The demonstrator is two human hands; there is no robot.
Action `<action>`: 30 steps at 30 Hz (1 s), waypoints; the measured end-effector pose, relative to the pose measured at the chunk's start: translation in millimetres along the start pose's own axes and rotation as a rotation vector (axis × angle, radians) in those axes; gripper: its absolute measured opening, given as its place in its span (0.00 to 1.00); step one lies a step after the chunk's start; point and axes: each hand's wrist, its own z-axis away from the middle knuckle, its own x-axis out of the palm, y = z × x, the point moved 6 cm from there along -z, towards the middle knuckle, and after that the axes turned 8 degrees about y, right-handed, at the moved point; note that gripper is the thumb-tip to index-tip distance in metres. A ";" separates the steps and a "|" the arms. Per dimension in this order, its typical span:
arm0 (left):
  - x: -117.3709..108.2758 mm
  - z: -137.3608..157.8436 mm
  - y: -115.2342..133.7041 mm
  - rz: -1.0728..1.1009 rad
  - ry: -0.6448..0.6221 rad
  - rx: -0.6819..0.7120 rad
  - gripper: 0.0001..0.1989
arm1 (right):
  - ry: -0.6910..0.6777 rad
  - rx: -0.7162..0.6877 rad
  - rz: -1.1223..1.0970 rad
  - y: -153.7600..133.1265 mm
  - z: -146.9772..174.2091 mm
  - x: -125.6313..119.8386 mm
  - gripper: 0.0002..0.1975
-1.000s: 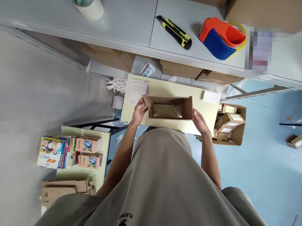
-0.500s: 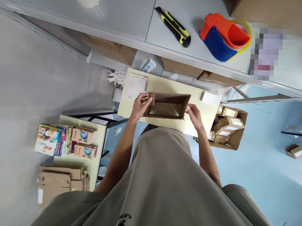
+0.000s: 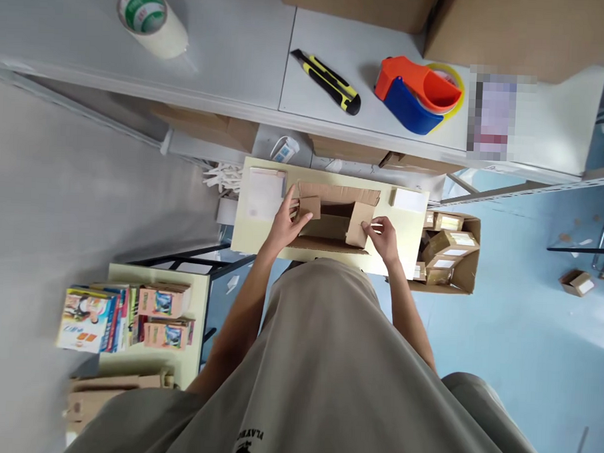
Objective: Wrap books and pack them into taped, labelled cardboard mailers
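Grey shirt (image 3: 321,347) took up most of the near view, with both forearms reaching out past it. Just beyond was an open cardboard box (image 3: 327,225), sitting between the two hands with its top facing up. Left hand (image 3: 285,224) was at the left end: thumb on the small left flap (image 3: 310,207), index finger spread well apart from it. Couldn't tell if the other fingers were gripping anything. Right hand (image 3: 383,238) had its fingers pinched together on the outer edge of the right flap (image 3: 358,223). Both those flaps leaned in over the opening, and the long far flap (image 3: 338,193) was folded outward.

All of that was on a pale yellow surface (image 3: 406,234), with a white pad (image 3: 266,193) near the left hand and a white block (image 3: 409,200) at the right end. Bigger carton (image 3: 468,260) full of small boxes just off to the right, books (image 3: 85,317) over on the left.

Farther out, a grey shelf (image 3: 224,56) held a tape roll (image 3: 165,33), a yellow-and-black cutter (image 3: 333,85) and an orange-and-blue tape dispenser (image 3: 412,98).
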 end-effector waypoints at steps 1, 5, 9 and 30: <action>-0.8 -1.8 -1.4 0.009 0.005 0.002 0.54 | -0.026 0.005 0.000 -0.2 1.7 0.7 0.40; -4.6 -7.5 2.2 0.066 -0.005 0.039 0.46 | -0.118 0.024 0.013 2.0 10.0 2.7 0.40; -9.2 -5.9 12.1 0.115 -0.074 0.031 0.32 | -0.076 -0.010 -0.024 2.3 15.2 -5.8 0.41; -11.8 -4.9 9.8 -0.074 -0.087 0.109 0.12 | 0.083 -0.224 0.107 -10.7 30.7 5.1 0.36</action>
